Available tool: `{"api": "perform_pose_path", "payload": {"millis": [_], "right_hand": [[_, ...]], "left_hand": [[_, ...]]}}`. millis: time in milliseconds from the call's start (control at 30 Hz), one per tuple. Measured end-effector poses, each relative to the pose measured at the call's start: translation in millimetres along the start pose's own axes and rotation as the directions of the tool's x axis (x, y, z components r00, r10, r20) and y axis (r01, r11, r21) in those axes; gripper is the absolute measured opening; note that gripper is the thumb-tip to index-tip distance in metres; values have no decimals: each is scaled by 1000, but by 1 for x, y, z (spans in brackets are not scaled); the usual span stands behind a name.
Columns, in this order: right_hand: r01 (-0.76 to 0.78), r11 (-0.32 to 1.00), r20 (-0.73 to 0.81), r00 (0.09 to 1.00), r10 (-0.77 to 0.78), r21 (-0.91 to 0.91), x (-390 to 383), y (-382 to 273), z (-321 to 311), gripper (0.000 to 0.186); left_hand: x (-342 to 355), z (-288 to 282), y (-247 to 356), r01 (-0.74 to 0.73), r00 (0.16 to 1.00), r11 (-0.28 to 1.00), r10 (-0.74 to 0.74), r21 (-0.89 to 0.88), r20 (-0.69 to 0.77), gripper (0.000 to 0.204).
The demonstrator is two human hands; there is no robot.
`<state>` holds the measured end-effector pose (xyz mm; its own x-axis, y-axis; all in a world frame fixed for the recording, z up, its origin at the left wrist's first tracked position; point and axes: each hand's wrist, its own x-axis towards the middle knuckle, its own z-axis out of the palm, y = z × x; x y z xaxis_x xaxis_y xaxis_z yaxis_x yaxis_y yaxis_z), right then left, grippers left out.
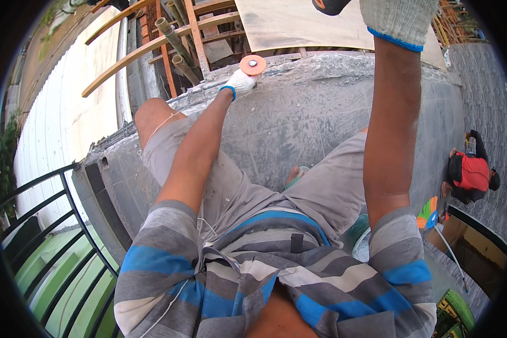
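Note:
My left hand (243, 83), in a white knitted glove with a blue cuff, is closed around a chisel with a round orange guard (253, 65). Its metal striking end shows in the middle of the guard; the blade is hidden beneath. The chisel is at the rough, broken edge of a grey concrete slab (321, 107). High at the upper right, my gloved right hand (401, 21) is raised and partly cut off by the frame. Beside it shows the rounded end of a black-and-orange tool handle (330, 4); the tool's head is out of view.
Wooden battens (132, 63), bamboo poles (174, 36) and a plywood sheet (298, 25) lie beyond the slab's edge. A black railing (76, 197) stands at left. A bucket (361, 239) is beside my leg. At far right, a person in red and black (470, 172) is near a broom (428, 213).

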<state>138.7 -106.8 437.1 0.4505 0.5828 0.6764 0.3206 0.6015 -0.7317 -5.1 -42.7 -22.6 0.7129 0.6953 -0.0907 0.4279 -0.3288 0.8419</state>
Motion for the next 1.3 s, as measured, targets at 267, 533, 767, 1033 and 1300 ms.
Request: {"api": "perform_pose_path", "payload": {"millis": [267,533,767,1033,1300], "right_hand": [[-114,560,199,861,467,-821,-169,121,-24,45],[-373,351,208,373,904,-859,-280,128,-67,47],[-453,626,115,746,656,-634,-125,49,-30,41],[63,990,-2,998,-64,129,-7,5,11,32],[-204,318,199,452,869,-926,-261,139,-54,35]], "left_hand": [[6,3,-5,-5,1000,999,4,-48,-23,32],[-3,4,-7,15,1000,1000,-15,-19,18,32],[2,9,-11,-57,997,998,58,24,-43,28],[-10,-5,6,-60,998,998,61,-24,18,42],[-8,-15,16,222,966,973,-228,63,125,37]]}}
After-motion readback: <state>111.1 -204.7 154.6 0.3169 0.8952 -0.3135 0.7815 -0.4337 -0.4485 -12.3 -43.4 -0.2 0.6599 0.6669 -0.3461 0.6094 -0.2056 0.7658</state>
